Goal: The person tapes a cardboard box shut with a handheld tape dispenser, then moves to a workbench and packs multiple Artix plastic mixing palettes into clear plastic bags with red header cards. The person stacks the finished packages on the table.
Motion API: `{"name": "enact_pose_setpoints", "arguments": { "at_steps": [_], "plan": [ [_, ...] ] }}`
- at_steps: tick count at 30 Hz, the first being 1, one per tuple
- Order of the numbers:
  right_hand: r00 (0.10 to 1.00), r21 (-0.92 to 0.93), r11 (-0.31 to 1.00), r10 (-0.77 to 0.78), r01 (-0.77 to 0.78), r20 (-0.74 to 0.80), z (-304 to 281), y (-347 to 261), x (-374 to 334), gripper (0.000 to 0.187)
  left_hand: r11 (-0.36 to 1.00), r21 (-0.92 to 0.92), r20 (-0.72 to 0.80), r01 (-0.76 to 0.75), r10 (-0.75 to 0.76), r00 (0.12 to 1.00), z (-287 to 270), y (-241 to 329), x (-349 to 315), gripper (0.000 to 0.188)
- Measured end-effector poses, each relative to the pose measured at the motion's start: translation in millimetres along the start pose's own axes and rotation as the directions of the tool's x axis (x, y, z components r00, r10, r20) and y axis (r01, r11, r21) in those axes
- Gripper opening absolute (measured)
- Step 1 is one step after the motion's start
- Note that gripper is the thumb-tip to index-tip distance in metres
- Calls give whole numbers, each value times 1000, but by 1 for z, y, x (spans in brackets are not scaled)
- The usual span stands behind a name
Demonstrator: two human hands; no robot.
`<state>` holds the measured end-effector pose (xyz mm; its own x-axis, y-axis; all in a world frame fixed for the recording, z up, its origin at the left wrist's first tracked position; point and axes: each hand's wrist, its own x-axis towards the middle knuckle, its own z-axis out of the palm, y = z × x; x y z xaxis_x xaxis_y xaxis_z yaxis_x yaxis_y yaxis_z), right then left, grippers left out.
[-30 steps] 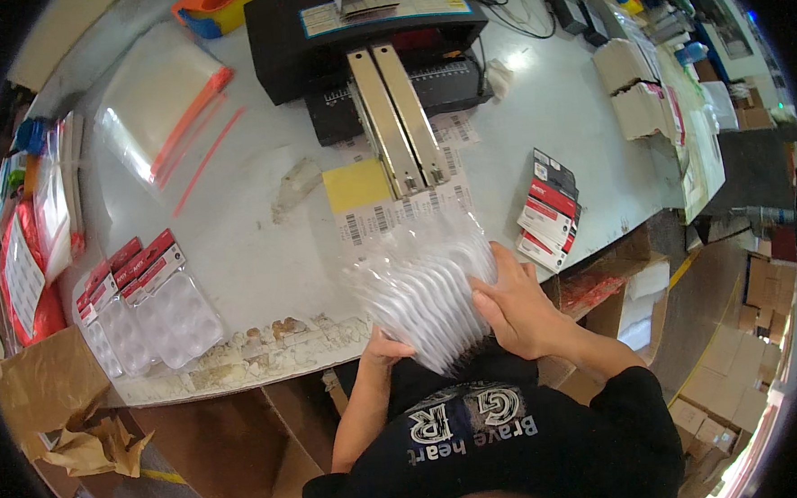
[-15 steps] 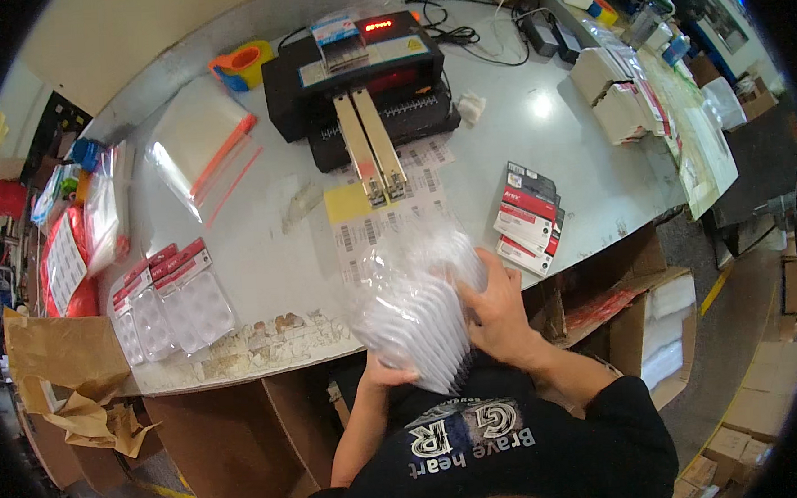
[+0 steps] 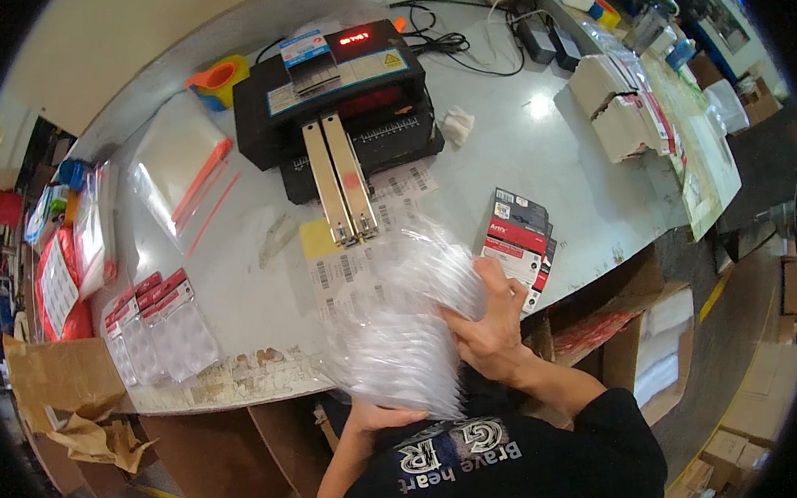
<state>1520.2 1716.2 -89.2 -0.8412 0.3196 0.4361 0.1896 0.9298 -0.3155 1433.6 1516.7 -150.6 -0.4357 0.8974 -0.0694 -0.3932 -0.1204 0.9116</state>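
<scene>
The stack of clear plastic blister shells [image 3: 403,339] sat fanned out at the near edge of the desk [image 3: 557,177], right against my chest. My right hand [image 3: 488,321] was clamped over its right side, fingers spread across the top, forearm bent in from the lower right. My left hand [image 3: 380,417] was under the stack's near end, mostly hidden by it, so I could not tell how tightly it gripped. Just past the stack lay barcode label sheets [image 3: 363,260], and beyond them the black sealing machine [image 3: 337,99] with its two metal bars. Red and black cards [image 3: 517,243] lay beside my right hand; packed blister cards [image 3: 155,325] lay far left.
</scene>
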Motion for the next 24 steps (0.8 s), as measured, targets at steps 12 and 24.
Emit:
{"name": "enact_pose_setpoints", "arguments": {
  "at_steps": [12, 24],
  "plan": [
    [799, 629, 501, 454, -595, 394, -13, 254, 127, 70, 941, -126, -503, 313, -333, 798, -1, 28, 21, 74],
    [996, 213, 973, 81, -90, 47, 39, 218, 168, 36, 897, 120, -635, 425, -260, 728, 7, 17, 19, 86]
  ]
}}
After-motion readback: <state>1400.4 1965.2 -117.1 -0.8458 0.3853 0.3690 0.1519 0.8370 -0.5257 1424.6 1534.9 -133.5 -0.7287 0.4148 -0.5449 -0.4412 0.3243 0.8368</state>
